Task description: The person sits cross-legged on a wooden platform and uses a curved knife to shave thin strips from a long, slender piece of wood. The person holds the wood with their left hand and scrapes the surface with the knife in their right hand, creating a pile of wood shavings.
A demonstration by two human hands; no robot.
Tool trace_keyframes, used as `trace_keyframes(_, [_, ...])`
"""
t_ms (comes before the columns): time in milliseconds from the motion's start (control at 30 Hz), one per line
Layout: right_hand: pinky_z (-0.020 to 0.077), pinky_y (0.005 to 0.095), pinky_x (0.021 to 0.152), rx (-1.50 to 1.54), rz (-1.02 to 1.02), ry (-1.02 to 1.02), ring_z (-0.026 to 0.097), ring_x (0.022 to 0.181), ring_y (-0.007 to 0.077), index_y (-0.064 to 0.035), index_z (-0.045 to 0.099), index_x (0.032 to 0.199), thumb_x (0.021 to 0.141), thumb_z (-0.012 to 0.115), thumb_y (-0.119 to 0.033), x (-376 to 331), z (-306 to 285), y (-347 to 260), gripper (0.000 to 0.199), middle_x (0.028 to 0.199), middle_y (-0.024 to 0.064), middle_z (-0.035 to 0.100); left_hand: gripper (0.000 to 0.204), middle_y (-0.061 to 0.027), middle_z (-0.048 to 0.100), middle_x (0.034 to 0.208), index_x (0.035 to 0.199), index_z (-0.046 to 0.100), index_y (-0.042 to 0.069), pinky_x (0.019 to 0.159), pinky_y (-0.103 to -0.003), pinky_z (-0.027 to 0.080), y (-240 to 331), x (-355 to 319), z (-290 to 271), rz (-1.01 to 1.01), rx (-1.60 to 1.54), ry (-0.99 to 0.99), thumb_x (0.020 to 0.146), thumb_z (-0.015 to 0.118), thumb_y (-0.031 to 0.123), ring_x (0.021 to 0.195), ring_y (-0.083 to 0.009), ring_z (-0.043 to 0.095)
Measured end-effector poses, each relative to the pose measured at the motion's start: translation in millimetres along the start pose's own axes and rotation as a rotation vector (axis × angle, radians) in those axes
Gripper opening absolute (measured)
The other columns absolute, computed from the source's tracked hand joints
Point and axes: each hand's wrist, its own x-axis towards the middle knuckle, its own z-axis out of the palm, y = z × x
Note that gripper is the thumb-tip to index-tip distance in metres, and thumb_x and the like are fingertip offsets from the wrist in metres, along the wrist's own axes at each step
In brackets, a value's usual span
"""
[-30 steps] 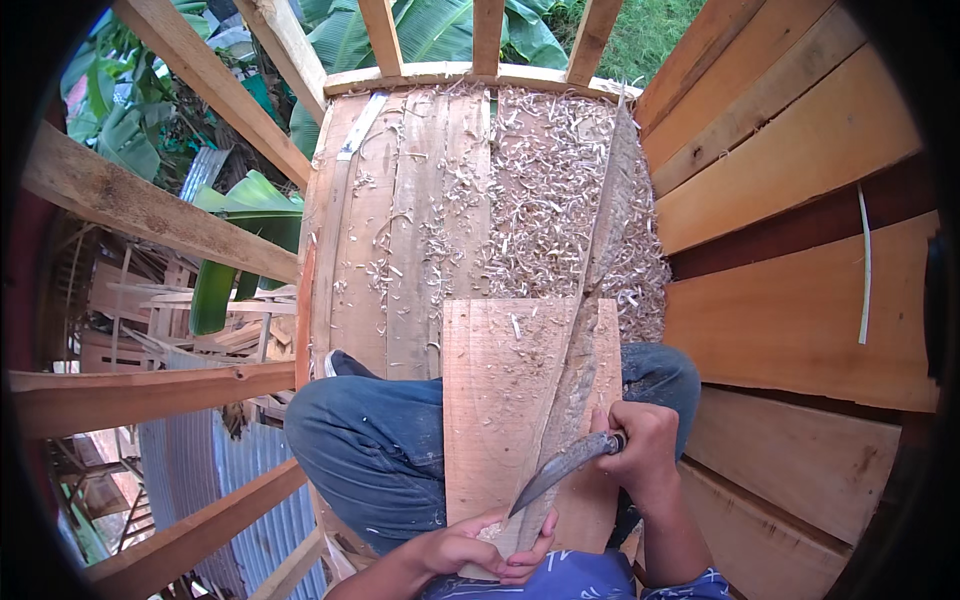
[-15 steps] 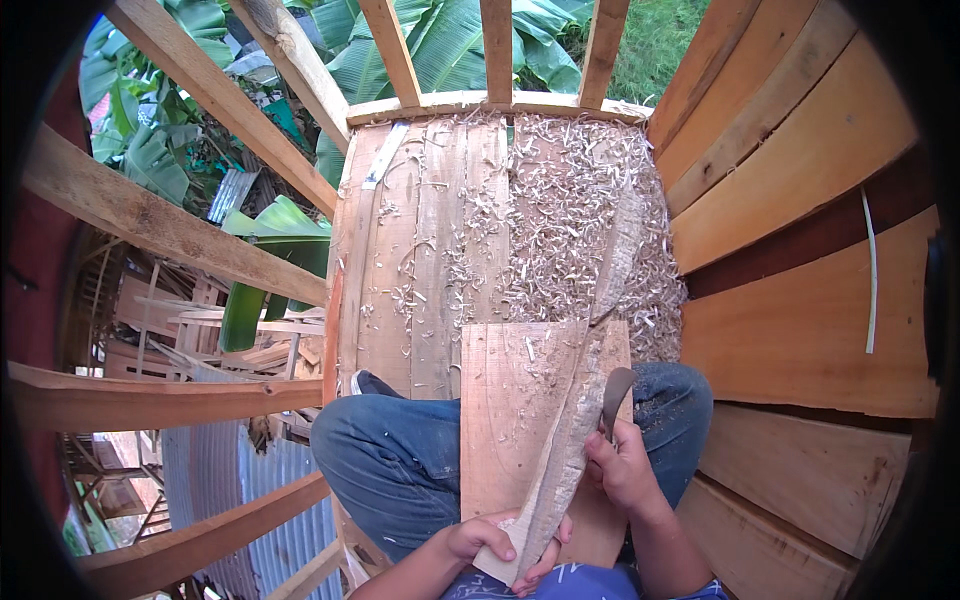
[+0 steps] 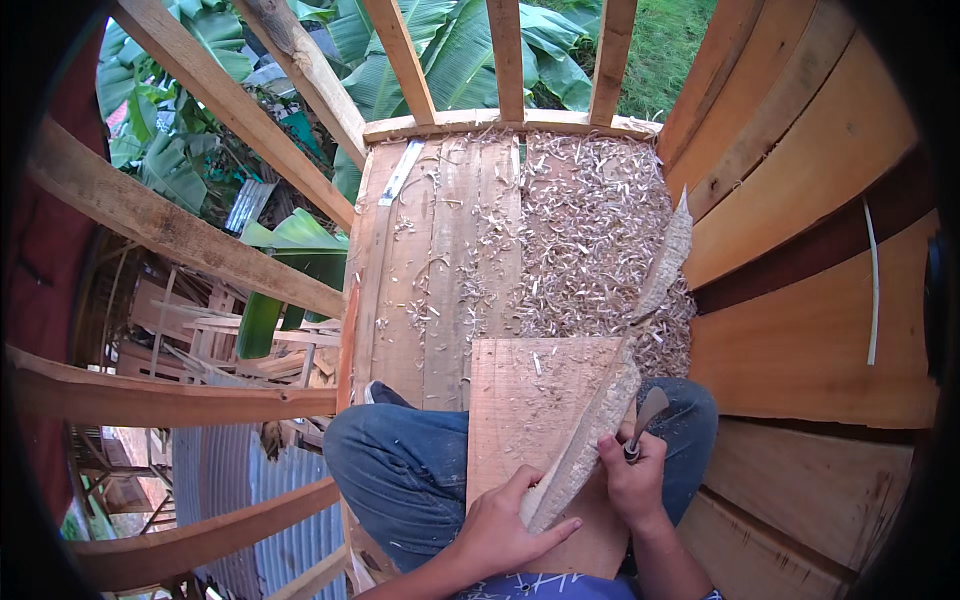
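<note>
1 curved blade (image 3: 653, 405), rough strip (image 3: 612, 397)

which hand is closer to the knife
Right. The right hand is closed around the handle of the knife; the left hand is apart from it, farther left, at the near end of the rough wood strip.

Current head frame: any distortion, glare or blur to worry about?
Head view: black fisheye vignette around the rim; far rail and right-hand wall boards bow; light looks soft, no harsh glare on the lap board; left hand, right hand and rough wood strip read clearly; slight blur on the curved knife can't be ruled out.
</note>
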Motion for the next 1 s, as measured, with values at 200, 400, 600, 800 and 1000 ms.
trace_keyframes(200, [0.0412, 0.0301, 0.048, -0.478, -0.116, -0.147, 0.054, 0.048, 0.015, -0.002, 0.066, 0.071, 0.075, 0.069, -0.015, -4, -19, 1, 0.014, 0.051, 0.0094, 0.052, 0.045, -0.0131, 0.067, 0.086, 0.104, 0.055, 0.002, 0.071, -0.031, 0.052, -12, 9, -1, 0.105, -0.048, 0.185, 0.071, 0.081, 0.019, 0.08, -0.0192, 0.068])
trace_keyframes(400, [0.0471, 0.0413, 0.053, -0.764, -0.134, -0.131, 0.059, 0.058, 0.0379, -0.0038, 0.062, 0.063, 0.068, 0.064, -0.018, -12, -12, -4, 0.015, 0.06, 0.019, 0.057, 0.043, -0.0133, 0.066, 0.083, 0.101, 0.056, 0.001, 0.067, -0.03, 0.052, -9, 6, -5, 0.178, -0.019, 0.284, 0.071, 0.08, 0.018, 0.075, -0.0197, 0.068])
trace_keyframes(600, [0.0452, 0.041, 0.052, -0.823, -0.112, 0.215, 0.058, 0.057, 0.0398, 0.0018, 0.061, 0.066, 0.069, 0.062, -0.013, 29, -35, 4, 0.015, 0.06, 0.0238, 0.053, 0.042, -0.0142, 0.065, 0.082, 0.102, 0.056, 0.0, 0.066, -0.031, 0.052, -2, -13, -5, 0.175, -0.007, 0.231, 0.071, 0.079, 0.019, 0.074, -0.0214, 0.068])
trace_keyframes(800, [0.0421, 0.0392, 0.049, -0.758, -0.092, 0.146, 0.057, 0.051, 0.0368, 0.0038, 0.055, 0.062, 0.068, 0.063, -0.011, 11, -57, -32, 0.017, 0.056, 0.0234, 0.05, 0.043, -0.0164, 0.064, 0.079, 0.101, 0.055, 0.0, 0.062, -0.035, 0.052, -8, -20, -13, 0.238, -0.007, 0.31, 0.073, 0.078, 0.023, 0.071, -0.0284, 0.067])
trace_keyframes(1000, [0.0383, 0.0384, 0.046, -0.803, -0.274, 0.028, 0.054, 0.048, 0.0354, 0.0038, 0.054, 0.06, 0.069, 0.062, -0.011, -9, -25, -28, 0.019, 0.054, 0.0215, 0.05, 0.041, -0.0143, 0.064, 0.078, 0.101, 0.057, -0.001, 0.062, -0.032, 0.052, 8, -30, -13, 0.308, -0.066, 0.246, 0.072, 0.078, 0.019, 0.07, -0.0241, 0.067])
